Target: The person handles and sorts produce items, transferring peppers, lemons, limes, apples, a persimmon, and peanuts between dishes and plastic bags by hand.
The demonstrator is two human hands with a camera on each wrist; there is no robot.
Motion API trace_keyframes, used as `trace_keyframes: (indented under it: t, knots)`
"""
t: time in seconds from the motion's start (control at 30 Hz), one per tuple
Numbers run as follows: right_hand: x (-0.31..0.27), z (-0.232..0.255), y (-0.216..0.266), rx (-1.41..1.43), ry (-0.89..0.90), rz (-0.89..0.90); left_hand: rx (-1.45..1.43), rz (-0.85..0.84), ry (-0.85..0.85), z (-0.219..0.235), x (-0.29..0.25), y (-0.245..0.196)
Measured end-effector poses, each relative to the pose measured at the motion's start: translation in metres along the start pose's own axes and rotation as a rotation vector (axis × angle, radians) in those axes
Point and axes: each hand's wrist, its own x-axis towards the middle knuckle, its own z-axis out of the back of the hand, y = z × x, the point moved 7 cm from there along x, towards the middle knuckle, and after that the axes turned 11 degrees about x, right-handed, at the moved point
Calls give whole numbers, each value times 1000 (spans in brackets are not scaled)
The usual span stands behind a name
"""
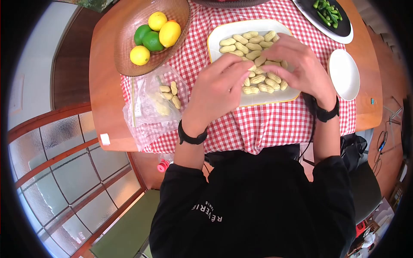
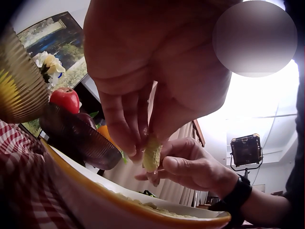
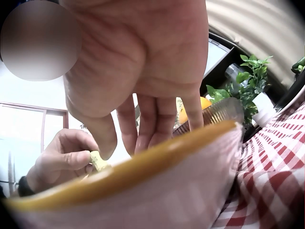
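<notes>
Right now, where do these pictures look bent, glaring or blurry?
Head view: wide-lens bending curves the edges of the table, with dark corners, while the peanuts look fairly clear. Left wrist view: white glare at right, the left hand shaded, a blurred disc upper right. Right wrist view: washed-out left side, and the tray's near wall looks soft.
</notes>
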Motion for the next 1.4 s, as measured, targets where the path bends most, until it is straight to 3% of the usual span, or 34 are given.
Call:
trace_keyframes:
  t: [0.03, 0.13, 0.17, 0.23, 0.33, 0.53, 0.63, 0.77, 0.87, 1.03, 1.1, 1.4]
  knots:
    - [-1, 3, 1, -4, -8, 2, 18, 5, -6, 0, 0, 4]
    - [-5, 11, -20, 16, 8, -286, 58, 30, 0, 5, 2, 12]
    - [-4, 10, -18, 18, -3, -278, 66, 63, 20, 7, 2, 16]
    - [-1, 15, 1, 20, -172, -49, 132, 45, 7, 19, 0, 15]
    - [-2, 13, 2, -73, -206, 31, 297, 43, 29, 49, -9, 10]
    - [-5, 20, -8, -61, -185, 94, 781, 83, 294, 80, -29, 28]
    - [-7, 21, -10, -69, -212, 116, 930, 32, 308, 73, -34, 29]
    - [-10, 23, -14, -34, -267, 130, 719, 13, 247, 47, -26, 6]
    - [-10, 18, -15, -15, -239, 120, 332, 67, 308, 12, -22, -7]
    - [-13, 14, -20, -49, -201, 72, 298, 38, 449, -27, -13, -18]
    - [-13, 13, -23, -40, -198, 78, 284, 111, 553, -39, -13, -15]
    - [-10, 11, -21, -89, -86, 0, 209, 181, 571, -47, -10, -9]
